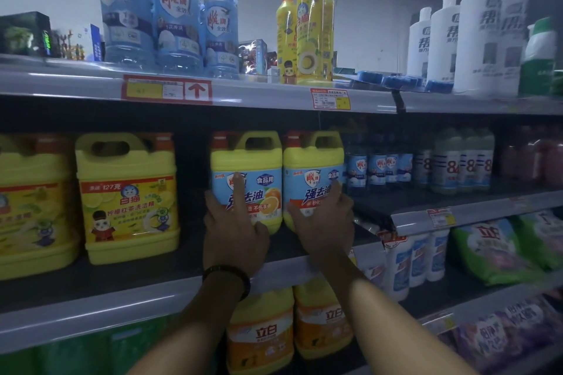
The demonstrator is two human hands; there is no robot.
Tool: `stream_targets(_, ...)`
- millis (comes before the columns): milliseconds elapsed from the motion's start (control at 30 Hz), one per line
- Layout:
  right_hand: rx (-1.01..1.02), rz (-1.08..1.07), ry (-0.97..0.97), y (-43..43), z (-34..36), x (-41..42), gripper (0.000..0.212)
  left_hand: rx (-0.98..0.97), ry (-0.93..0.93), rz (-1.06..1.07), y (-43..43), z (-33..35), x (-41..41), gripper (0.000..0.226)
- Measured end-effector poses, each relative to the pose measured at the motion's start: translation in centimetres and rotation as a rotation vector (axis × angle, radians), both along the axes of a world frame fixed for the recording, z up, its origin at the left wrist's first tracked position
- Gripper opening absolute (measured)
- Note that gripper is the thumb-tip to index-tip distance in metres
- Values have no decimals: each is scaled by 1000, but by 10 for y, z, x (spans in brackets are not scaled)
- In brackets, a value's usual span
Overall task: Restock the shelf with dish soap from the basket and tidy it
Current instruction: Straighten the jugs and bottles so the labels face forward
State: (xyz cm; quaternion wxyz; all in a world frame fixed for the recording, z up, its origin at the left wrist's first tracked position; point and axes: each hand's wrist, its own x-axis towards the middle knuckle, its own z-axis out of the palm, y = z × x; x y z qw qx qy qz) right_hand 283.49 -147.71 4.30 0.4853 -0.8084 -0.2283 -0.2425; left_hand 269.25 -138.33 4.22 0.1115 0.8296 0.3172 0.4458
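Observation:
Two yellow dish soap jugs with blue labels stand side by side on the middle shelf [128, 292]. My left hand [234, 231] lies flat against the front of the left jug [259, 161], index finger pointing up its label. My right hand [326, 222] presses on the lower front of the right jug [313, 158], fingers spread. Both jugs stand upright and touch each other. The basket is not in view.
Two larger yellow lemon-label jugs [128, 198] stand to the left on the same shelf, with a gap between them and my jugs. Orange-label jugs [262, 335] sit on the shelf below. Blue bottles [179, 12], yellow bottles [310, 24] and white bottles [475, 36] line the top shelf.

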Motion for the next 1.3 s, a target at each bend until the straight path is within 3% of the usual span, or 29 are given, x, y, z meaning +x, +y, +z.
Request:
stream_targets(167,7,-21,-18,-1,-2,4,90,-24,-39,-39,1,-1,2,107)
stream_targets(533,-11,-41,2,-1,-1,0,91,-2,20,19,1,3,-3,105)
stream_targets(667,12,-53,22,-6,7,-13,81,143,-3,27,0,17,-30,74)
stream_targets(800,110,72,-243,2,6,-56,39,453,41,-34,14,22,-86,41)
stream_targets(900,110,305,-327,21,3,-99,24,616,106,-11,42,25,-140,34)
stream_targets(1000,189,443,-247,46,10,-138,17,647,165,52,78,20,-195,35)
stream_targets(1100,217,569,-58,74,26,-170,24,589,200,64,107,7,-232,38)
stream_targets(1300,94,727,288,125,38,-186,80,405,110,37,120,-9,-241,55)
